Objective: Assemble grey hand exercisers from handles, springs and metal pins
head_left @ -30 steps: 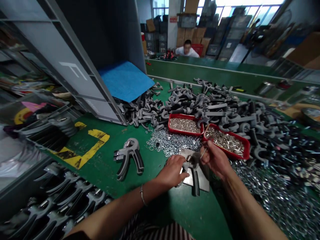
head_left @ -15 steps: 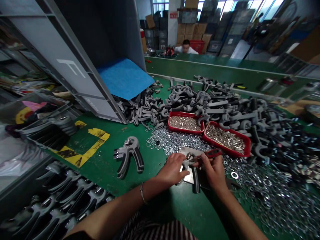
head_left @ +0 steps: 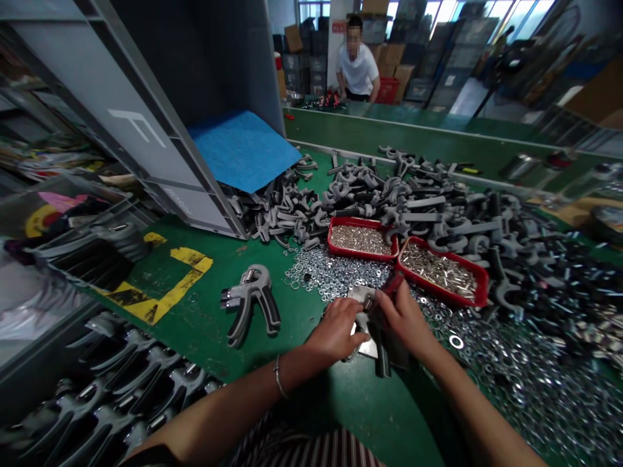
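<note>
My left hand (head_left: 337,332) is closed on a grey and black hand-grip part (head_left: 381,353) that lies on a small metal plate (head_left: 365,297) on the green table (head_left: 292,395). My right hand (head_left: 403,318) is closed round a red-handled tool (head_left: 392,283), with its tip down at the top of the part. Just beyond my hands stand two red trays, one of nuts (head_left: 360,240) and one of screws (head_left: 440,271). Loose washers (head_left: 331,275) lie spread around them.
A finished hand gripper (head_left: 250,301) lies to the left. Grey handle parts (head_left: 413,201) are heaped behind the trays and black ones (head_left: 574,272) to the right. A tipped grey crate (head_left: 160,130) with a blue sheet (head_left: 243,149) stands back left. A person (head_left: 357,61) stands beyond the far bench.
My right hand dropped the small screw work, took up the red-handled tool and swung it upright over the part. The person at the back stood up.
</note>
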The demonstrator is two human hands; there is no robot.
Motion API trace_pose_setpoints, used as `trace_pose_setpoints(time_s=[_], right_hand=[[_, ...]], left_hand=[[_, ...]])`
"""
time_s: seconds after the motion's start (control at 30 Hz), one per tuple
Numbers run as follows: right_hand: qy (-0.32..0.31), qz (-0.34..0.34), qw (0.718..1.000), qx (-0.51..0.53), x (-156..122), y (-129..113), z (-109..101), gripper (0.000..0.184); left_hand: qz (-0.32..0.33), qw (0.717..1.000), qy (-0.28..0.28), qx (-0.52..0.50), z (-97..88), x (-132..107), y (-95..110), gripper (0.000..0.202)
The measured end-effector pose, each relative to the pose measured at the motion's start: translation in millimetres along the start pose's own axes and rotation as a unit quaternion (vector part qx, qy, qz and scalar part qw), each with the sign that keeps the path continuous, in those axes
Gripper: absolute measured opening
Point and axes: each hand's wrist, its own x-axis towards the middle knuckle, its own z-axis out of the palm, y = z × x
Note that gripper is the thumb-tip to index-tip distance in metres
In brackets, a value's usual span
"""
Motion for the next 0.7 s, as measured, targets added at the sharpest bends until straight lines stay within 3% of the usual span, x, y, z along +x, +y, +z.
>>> trace_pose_setpoints(time_s=[0.13,0.27,0.4,0.63,0.7], right_hand=[[-0.027,0.014,0.995,0.095,14,10,-1,0.046],[-0.015,0.052,0.978,0.204,-5,20,-1,0.034],[0.016,0.119,0.943,0.31,-25,22,1,0.024],[0.04,0.121,0.959,0.253,-33,19,4,0.022],[0.053,0.115,0.974,0.189,-36,18,6,0.022]], left_hand=[[-0.001,1.0,-0.005,0.01,-1.2,0,2,0.043],[-0.001,1.0,-0.005,0.01,-1.4,0,2,0.042],[-0.007,1.0,-0.008,0.008,-1.2,1,0,0.042],[-0.003,1.0,-0.012,0.011,-1.4,0,0,0.043],[-0.004,1.0,-0.013,0.009,-1.1,0,0,0.042]])
